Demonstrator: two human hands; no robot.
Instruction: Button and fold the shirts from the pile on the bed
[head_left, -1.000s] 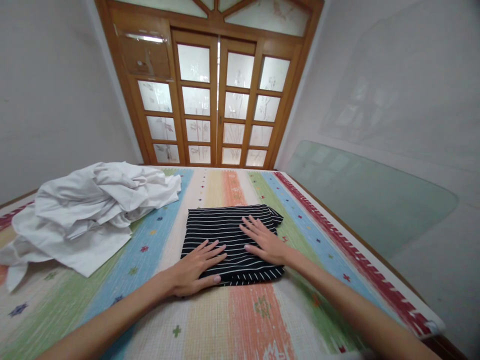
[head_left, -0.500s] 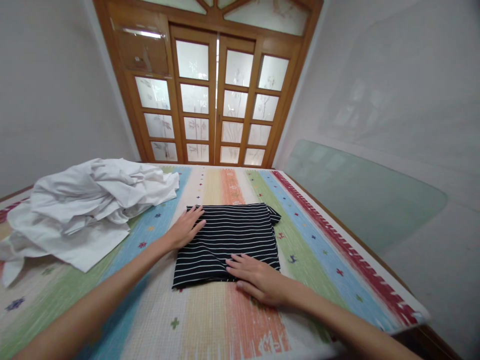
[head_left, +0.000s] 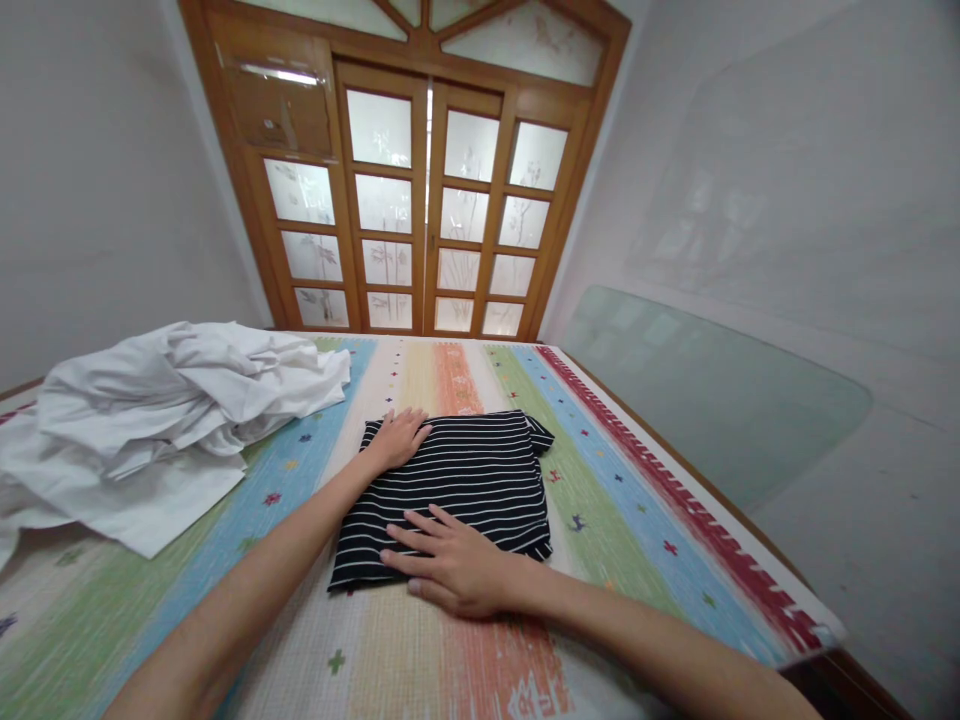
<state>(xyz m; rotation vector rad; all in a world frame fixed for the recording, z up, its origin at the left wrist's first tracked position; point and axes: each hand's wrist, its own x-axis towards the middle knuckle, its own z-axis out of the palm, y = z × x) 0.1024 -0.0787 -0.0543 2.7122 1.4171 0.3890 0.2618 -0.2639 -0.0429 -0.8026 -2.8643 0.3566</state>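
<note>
A black garment with thin white stripes lies folded into a rough rectangle in front of me. A small flap of it sticks out at the far right corner, and its near edge is slightly ruffled. My left hand rests flat on its far left part. On its near edge lies my right hand, fingers spread, with the thumb side close to the patterned cloth underneath. Neither hand grips the fabric. What kind of garment it is, I cannot tell.
A crumpled white cloth is heaped on the left. Under everything spreads a striped, multicoloured cover, its right edge bordered in dark red. Wooden doors with glass panes stand at the far end. A pale green panel is on the right wall.
My left hand has slid right, further onto the striped garment. My right hand has moved left along the near edge, its fingers spreading wider. The view has shifted slightly.
</note>
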